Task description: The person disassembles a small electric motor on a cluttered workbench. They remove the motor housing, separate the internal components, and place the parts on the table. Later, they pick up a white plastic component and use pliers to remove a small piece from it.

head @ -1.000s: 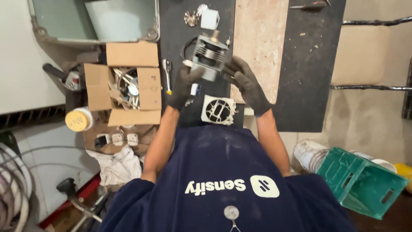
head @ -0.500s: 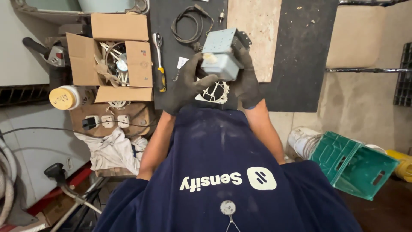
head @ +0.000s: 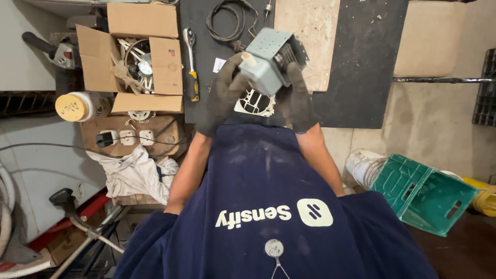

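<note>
Dark matting covers most of the workbench (head: 356, 62), with a pale stone strip running through its middle and clutter crowding the left edge.

Gloved fingers (head: 243, 77) of the left hand (head: 223, 95) wrap the near-left corner of a grey metal block (head: 268, 59), a boxy part with cooling fins showing on its right face and a short pale stub poking out by the left thumb. The right hand (head: 295, 98) clasps the opposite side, its fingers pressed up along the finned face. Both hands grasp the block and hold it clear of the bench, tilted, just above a white round-holed bracket (head: 254, 103) lying on the mat.

By its solid sheet-metal casing, the block is probably heavy for its size and quite rigid, so a two-handed hold on the flat side walls looks sound. The thin fins likely bend and may have sharp edges, and the stub looks breakable; neither makes a good handle. Gloves should help against slipping on the smooth metal.

Further out, a ratchet wrench with a yellow-and-black grip (head: 191, 62) lies left of the hands, a coiled black cable (head: 227, 23) sits above, and an open cardboard box (head: 132, 57) of odd parts stands beyond the wrench. A green plastic crate (head: 421, 194) rests on the floor at lower right.
</note>
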